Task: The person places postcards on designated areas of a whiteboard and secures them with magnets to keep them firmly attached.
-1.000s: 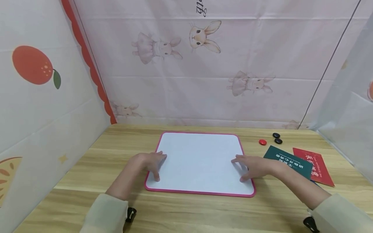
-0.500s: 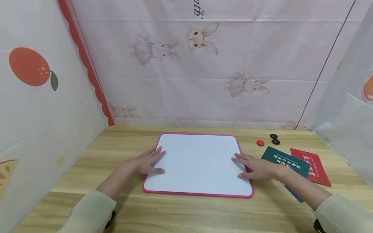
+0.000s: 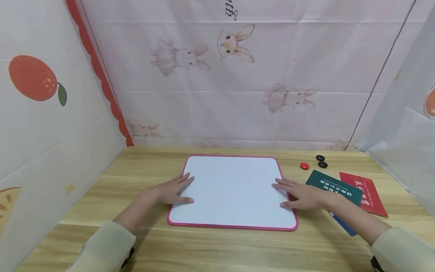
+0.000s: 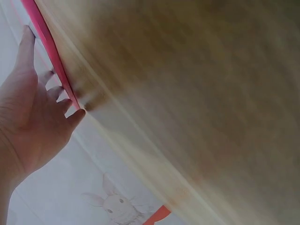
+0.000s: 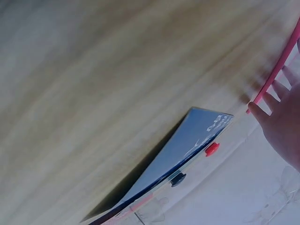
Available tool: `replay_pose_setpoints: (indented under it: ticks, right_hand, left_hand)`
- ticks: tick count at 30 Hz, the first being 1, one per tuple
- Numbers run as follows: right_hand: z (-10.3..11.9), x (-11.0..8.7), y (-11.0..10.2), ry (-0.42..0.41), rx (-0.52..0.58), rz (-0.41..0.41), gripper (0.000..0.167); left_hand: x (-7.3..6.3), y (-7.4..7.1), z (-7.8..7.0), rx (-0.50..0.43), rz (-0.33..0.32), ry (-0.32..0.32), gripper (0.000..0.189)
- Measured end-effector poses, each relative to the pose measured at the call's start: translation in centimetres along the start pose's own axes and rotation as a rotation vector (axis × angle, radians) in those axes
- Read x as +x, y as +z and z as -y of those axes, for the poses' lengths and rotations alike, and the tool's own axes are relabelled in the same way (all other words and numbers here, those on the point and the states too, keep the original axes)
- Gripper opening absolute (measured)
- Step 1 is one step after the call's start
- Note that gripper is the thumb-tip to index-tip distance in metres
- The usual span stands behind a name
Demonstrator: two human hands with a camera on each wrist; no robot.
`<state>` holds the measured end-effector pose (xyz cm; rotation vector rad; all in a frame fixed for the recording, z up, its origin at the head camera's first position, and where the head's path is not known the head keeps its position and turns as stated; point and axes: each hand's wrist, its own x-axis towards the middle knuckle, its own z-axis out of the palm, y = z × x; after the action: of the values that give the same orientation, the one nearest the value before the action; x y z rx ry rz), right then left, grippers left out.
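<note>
A whiteboard (image 3: 231, 192) with a pink frame lies flat on the wooden table. My left hand (image 3: 171, 190) rests over its left edge, fingers spread and fairly straight, fingertips on the white surface. At the opposite edge my right hand (image 3: 304, 194) lies the same way, fingers extended onto the board. In the left wrist view the left hand (image 4: 40, 108) has its fingers along the pink frame (image 4: 51, 51). The right wrist view catches part of the right hand (image 5: 283, 117) at the frame (image 5: 276, 70).
Right of the board lie a green card (image 3: 336, 187), a red card (image 3: 368, 196) and a blue card (image 3: 344, 223) partly under my right forearm. Behind them sit a red round magnet-like button (image 3: 304, 166) and two black ones (image 3: 323, 164). Printed cloth walls (image 3: 217, 113) enclose the table.
Both hands have flattened and spread their fingers over the board's edges, the left forearm shifting outward to the left. The blue card shows more beside my right forearm. The board stays in place.
</note>
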<state>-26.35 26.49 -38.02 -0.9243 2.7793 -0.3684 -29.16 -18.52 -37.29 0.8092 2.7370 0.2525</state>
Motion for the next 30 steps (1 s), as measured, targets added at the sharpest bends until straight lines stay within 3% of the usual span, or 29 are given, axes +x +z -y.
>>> replay_pose_setpoints:
  ticks: [30]
  right_hand:
    - [-1.1,-1.3,-0.7,0.017,0.047,0.001,0.073]
  left_hand:
    - [0.7,-0.1,-2.7,0.051,0.045,-0.061,0.086]
